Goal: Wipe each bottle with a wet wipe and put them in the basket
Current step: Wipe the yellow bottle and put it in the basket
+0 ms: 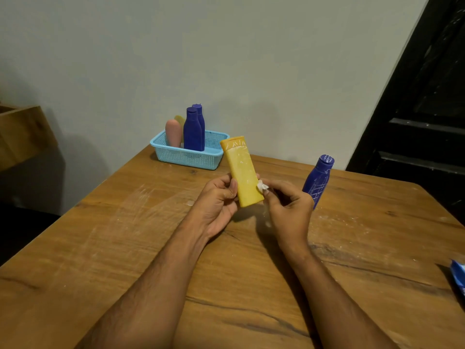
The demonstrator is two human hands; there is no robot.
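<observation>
My left hand (218,197) grips the lower end of a yellow bottle (242,170) held tilted above the table; white smears cover its upper half. A crumpled white wet wipe (262,187) is pinched in my right hand (289,210) and pressed against the bottle's right edge. A blue bottle (319,178) marked with white lines stands on the table just right of my right hand. The light blue basket (191,158) at the far table edge holds two blue bottles (193,131), a pink bottle (173,133) and a pale yellow one (180,120), mostly hidden.
The wooden table (125,235) carries white powdery smears around its middle. A blue wipe packet (459,275) pokes in at the right edge. A wooden box (22,134) sits off to the left, and a dark door (427,109) rises at the right.
</observation>
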